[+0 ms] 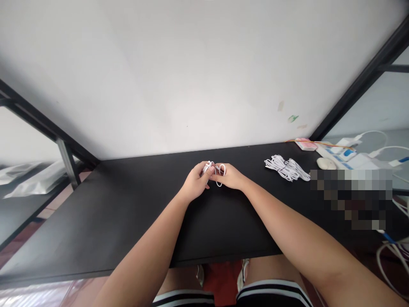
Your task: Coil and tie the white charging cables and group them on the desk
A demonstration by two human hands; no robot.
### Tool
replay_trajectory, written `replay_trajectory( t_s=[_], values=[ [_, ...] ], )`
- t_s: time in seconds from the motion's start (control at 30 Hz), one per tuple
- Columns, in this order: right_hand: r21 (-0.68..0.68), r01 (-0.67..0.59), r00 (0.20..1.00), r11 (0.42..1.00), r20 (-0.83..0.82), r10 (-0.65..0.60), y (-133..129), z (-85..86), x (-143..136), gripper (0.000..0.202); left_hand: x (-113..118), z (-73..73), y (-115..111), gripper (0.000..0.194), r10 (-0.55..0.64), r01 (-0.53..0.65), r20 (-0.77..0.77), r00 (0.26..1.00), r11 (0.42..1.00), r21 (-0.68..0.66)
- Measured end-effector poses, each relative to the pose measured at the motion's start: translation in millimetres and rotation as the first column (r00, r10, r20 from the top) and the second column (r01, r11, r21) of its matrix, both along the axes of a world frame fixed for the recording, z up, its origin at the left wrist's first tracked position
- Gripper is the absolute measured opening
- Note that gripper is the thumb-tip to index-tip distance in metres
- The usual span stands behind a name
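A looped white cable [223, 169] is held between my two hands above the black table [128, 213]. My left hand [197, 181] has its fingers closed around the left part of the loops. From the other side, my right hand [230, 175] pinches the cable, its fingertips meeting those of my left hand. Small loops stick out above and below the fingers. To the right of my hands, a tied bundle of white cable [286, 167] lies on the table.
At the right are a white mouse [326, 163], a pink and white box [306, 144] and a power strip [335, 157] with plugged-in chargers. Cables hang at the right edge. A white wall [191, 76] stands behind the table, with black metal frames on both sides.
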State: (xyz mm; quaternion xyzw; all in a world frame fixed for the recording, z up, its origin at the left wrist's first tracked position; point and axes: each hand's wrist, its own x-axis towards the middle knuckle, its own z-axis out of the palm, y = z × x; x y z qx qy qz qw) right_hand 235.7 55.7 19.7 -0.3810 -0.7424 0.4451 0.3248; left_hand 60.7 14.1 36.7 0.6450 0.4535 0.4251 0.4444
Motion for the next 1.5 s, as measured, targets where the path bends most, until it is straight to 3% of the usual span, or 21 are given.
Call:
replay_trajectory(
  t_s=[0.2,0.47,0.63,0.8,0.97,1.13,1.37,1.5],
  values=[
    [-0.020,-0.024,0.999,1.000,-0.022,0.023,-1.7,-0.2,-3.2,0.020,-0.3,-2.1,0.3,0.038,0.045,-0.043,-0.045,0.998,0.998,0.056],
    [-0.112,0.012,0.990,0.994,-0.139,-0.027,-2.7,0.0,-5.0,0.037,3.3,-3.0,4.4,0.041,0.028,-0.026,0.097,0.995,0.999,-0.021],
    [-0.093,0.010,0.995,0.996,-0.097,-0.019,-2.1,-0.7,-5.6,0.038,1.6,-7.0,6.8,0.040,0.111,-0.110,0.077,0.991,0.994,-0.015],
    [-0.071,0.016,0.998,0.997,-0.067,-0.021,-3.1,1.2,-6.3,0.034,0.0,-5.8,7.6,0.038,0.139,-0.135,-0.034,0.990,0.985,0.104],
    [-0.040,0.004,0.995,0.999,-0.097,-0.008,-1.3,-0.5,-5.4,0.025,1.1,-5.7,6.0,0.053,0.053,-0.053,-0.066,0.996,0.999,0.009],
    [-0.111,0.011,0.983,0.994,-0.180,-0.031,3.0,-5.6,-6.6,0.017,1.7,-5.2,5.4,0.052,-0.082,0.082,-0.057,0.995,0.997,0.002],
    [-0.210,0.073,0.960,0.975,-0.249,-0.125,1.8,1.7,-7.2,0.012,-1.1,-3.8,3.9,0.051,-0.017,0.016,-0.134,0.991,1.000,-0.012],
    [-0.204,0.077,0.957,0.976,-0.258,-0.129,0.6,3.7,-7.0,0.021,-3.7,-3.4,3.0,0.047,0.004,-0.003,-0.159,0.987,1.000,0.007]
  ],
)
